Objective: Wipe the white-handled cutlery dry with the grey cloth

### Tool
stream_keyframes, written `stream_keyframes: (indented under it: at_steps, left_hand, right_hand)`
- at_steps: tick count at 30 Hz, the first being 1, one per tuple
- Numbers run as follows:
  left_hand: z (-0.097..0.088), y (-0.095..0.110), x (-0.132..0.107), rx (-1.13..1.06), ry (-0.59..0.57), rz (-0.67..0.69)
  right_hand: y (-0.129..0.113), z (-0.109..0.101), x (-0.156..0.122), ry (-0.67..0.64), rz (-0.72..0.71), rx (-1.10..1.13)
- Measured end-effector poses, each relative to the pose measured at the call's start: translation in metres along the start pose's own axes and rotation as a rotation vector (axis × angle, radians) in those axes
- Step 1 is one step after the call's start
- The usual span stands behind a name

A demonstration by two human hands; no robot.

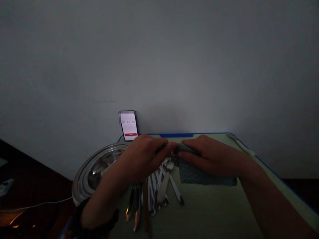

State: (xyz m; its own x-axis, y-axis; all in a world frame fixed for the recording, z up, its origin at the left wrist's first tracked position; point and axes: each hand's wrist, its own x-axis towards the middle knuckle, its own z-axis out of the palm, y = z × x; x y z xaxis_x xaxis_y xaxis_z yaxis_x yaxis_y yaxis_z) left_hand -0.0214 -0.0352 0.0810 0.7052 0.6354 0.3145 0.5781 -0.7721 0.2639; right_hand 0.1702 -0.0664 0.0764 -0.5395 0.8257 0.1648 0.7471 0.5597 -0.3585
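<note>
Left hand: the left hand [147, 154] is in the middle of the table, just above the pile of spoons and forks.
Left fingers: the fingers [166, 148] are curled and pressed together at the tips, right by the edge of the cloth. It is too dark to tell what they pinch.
Right hand: the right hand [211, 156] lies on top of the cloth, and its tips meet the left hand's tips.
Right fingers: these fingers [190, 146] are close together and pinch the folded top edge of the cloth.
Cloth: the blue-grey cloth [199, 176] lies flat on the table under the right hand. Its top part is bunched up between the two hands.
Spoons and forks: a pile of shiny spoons and forks [156, 189] lies just below the left hand, with the handles pointing toward the person. It touches the left side of the cloth.
Bowl: a big metal bowl [99, 166] sits at the left edge of the table, beside the left arm.
Phone: a phone [129, 126] leans on the wall behind the bowl. Its screen is lit and shows a timer.
Table: the table [214, 212] has a green top with a blue rim.
White thing: a long white thing [240, 144] lies at the far right corner, well apart from the hands.
Band: a dark band [82, 219] is on the left wrist.
</note>
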Motion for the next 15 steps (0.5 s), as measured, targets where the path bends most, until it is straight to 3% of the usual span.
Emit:
stream_keyframes:
  at_steps: [8, 15]
  left_hand:
    - [0.011, 0.004, 0.001, 0.019, 0.003, -0.005]
    - [0.001, -0.007, 0.002, 0.036, -0.037, 0.037]
  right_hand:
    - [-0.001, 0.013, 0.007, 0.074, 0.037, 0.04]
    - [-0.003, 0.012, 0.009, 0.078, 0.042, 0.035]
